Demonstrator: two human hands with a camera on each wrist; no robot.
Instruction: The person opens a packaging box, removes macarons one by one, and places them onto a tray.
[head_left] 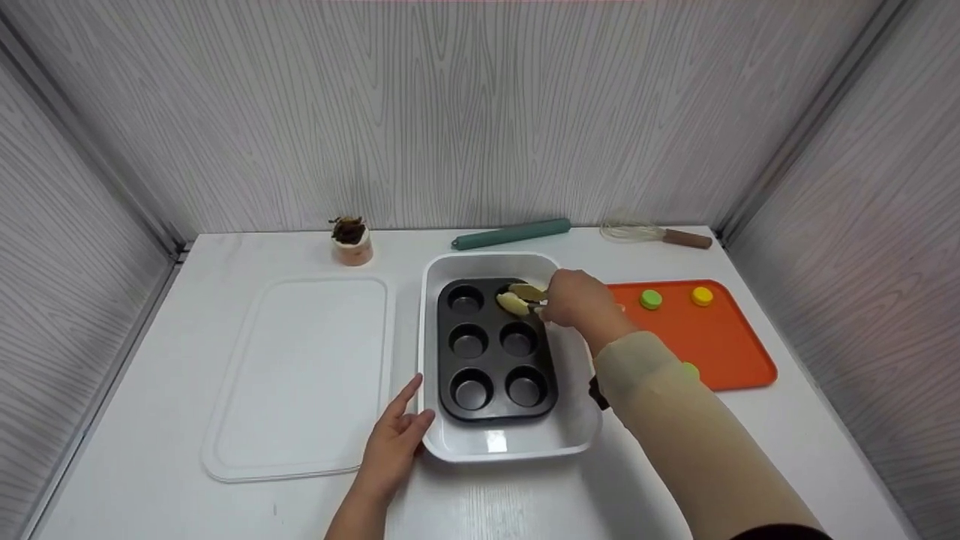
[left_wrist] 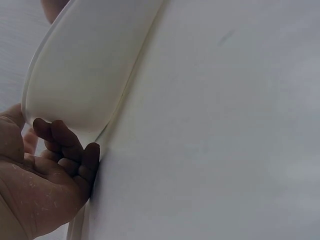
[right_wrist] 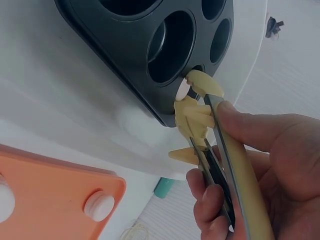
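Observation:
My right hand (head_left: 581,304) grips tongs (right_wrist: 235,150) with pale yellow, shaped tips. The tips lie over the back right cup of a dark six-cup muffin tin (head_left: 495,360), and a small whitish piece (right_wrist: 183,88) shows between them, partly hidden. That tin stands inside a white basin (head_left: 514,455). At the basin's near left corner my left hand (head_left: 391,446) holds the rim, thumb at the edge. Its other fingers (left_wrist: 65,137) curl against the outer wall in the left wrist view. The visible cups look bare inside.
An orange tray (head_left: 720,352) with small green (head_left: 650,300) and yellow rounds (head_left: 702,296) is on the right, partly behind the right sleeve. At left lies a white lid (head_left: 300,375). A potted plant (head_left: 351,244), green rolling pin (head_left: 514,234) and whisk (head_left: 660,232) line the back.

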